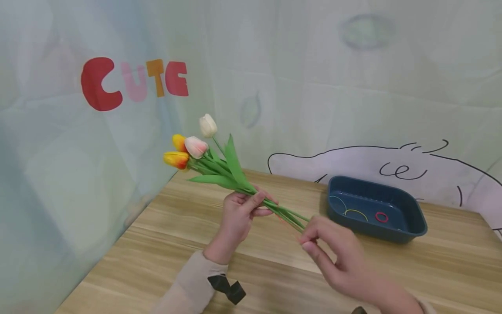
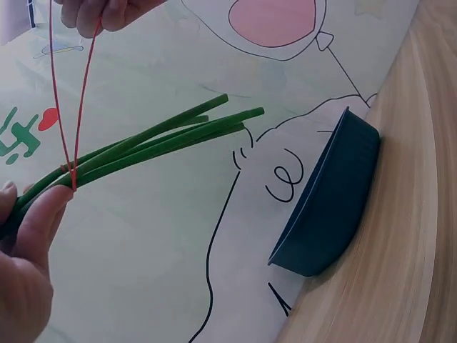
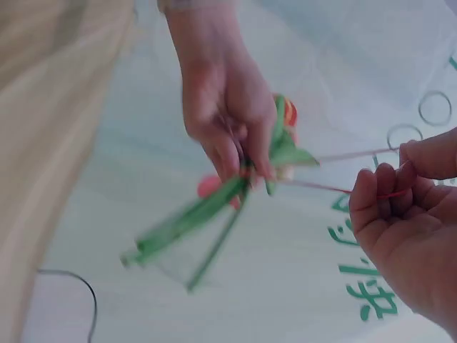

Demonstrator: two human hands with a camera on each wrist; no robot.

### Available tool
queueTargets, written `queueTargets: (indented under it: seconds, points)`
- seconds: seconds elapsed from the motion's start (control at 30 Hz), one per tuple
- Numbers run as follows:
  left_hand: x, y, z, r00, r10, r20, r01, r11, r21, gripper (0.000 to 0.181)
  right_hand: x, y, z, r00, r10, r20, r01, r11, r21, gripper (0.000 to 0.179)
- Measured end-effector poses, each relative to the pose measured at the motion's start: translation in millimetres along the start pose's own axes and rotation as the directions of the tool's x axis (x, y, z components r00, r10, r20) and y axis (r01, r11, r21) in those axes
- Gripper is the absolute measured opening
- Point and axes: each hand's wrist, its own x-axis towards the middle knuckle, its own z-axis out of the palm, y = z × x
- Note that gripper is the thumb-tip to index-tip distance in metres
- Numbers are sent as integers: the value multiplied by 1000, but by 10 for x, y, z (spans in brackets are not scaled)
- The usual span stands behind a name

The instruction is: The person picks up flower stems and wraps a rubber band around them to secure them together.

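Green-stemmed, long-leaved tulips [image 1: 234, 168], two yellow-orange, one pinkish-white, one cream, sit gripped in the left hand [image 1: 238, 218]. The right hand [image 1: 351, 264] clasps one stretched, thin red elastic band [image 2: 73, 179].

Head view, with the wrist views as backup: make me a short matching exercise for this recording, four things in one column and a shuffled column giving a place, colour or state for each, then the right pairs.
Column one
1. Left hand
2. Right hand
3. Tray
4. White tulip

Column two
A. Dark blue, with rounded corners
B. Holding the stretched red band away from the stems
C. Highest bloom in the head view
D. Gripping the stems

Right pairs: 1-D, 2-B, 3-A, 4-C
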Motion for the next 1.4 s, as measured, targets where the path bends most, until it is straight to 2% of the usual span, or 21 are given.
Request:
queueTargets:
  seconds: [0.07,0.13,0.23,0.33,0.4,0.5,0.6,0.67,0.73,0.83,0.93,1.0,1.03,1.07,1.1,1.13,1.17,1.27,1.3,1.33,1.4]
  points:
    - [-9,12,11,999,-11,33,11,1000,-4,10,50,33,-124,999,-11,-37,11,1000,-10,15]
    - [-17,25,19,997,-26,69,27,1000,-16,10,84,94,-231,998,-6,-64,8,999,31,14]
    - [-31,45,28,991,-47,129,52,998,-39,10,106,208,-358,995,50,-85,-37,988,152,8]
    - [-44,62,33,979,-47,196,61,996,-68,7,87,339,-421,986,143,-89,-115,957,268,8]
    - [-49,74,37,971,-44,235,69,992,-102,4,60,423,-420,975,213,-69,-180,930,321,11]
    - [-53,92,37,958,-29,285,79,983,-167,5,10,530,-346,947,321,16,-302,871,388,10]
    - [-53,105,28,947,-9,321,89,967,-237,7,-38,602,-209,900,415,134,-432,802,412,6]
    - [-54,115,19,942,-1,335,100,954,-281,8,-72,644,-89,876,438,201,-480,762,435,8]
    - [-59,126,16,941,-3,338,119,939,-322,10,-103,686,53,868,433,242,-495,727,476,10]
    - [-71,146,26,942,-35,334,167,910,-378,11,-146,742,290,873,404,274,-486,664,568,14]
    - [-78,157,38,944,-55,325,193,891,-411,12,-187,733,518,863,420,282,-497,604,623,25]
    - [-73,161,39,951,-48,307,181,889,-421,15,-213,703,660,858,428,284,-498,553,668,32]
    - [-69,164,36,956,-43,291,169,890,-424,16,-228,680,724,856,432,285,-498,537,681,35]
    - [-64,164,30,961,-38,274,158,890,-427,17,-239,652,786,857,435,274,-492,537,685,35]
    - [-58,165,24,966,-35,256,146,891,-430,18,-250,625,845,861,433,267,-481,524,702,37]
    - [-53,164,14,972,-35,233,136,892,-431,18,-259,594,901,859,438,264,-477,499,724,37]
    - [-48,166,8,977,-39,209,128,893,-431,18,-269,558,952,857,445,259,-473,482,737,35]
    - [-26,162,-9,991,-64,121,108,910,-400,20,-282,416,1063,843,483,237,-476,464,747,33]
    - [-16,161,-15,994,-66,88,95,921,-378,21,-289,358,1084,832,500,240,-483,439,758,32]
    - [-6,160,-21,997,-62,53,76,934,-349,22,-294,299,1096,824,514,238,-487,428,761,29]
    - [16,161,-36,999,-35,-9,31,961,-276,23,-301,185,1097,817,529,229,-476,395,786,20]
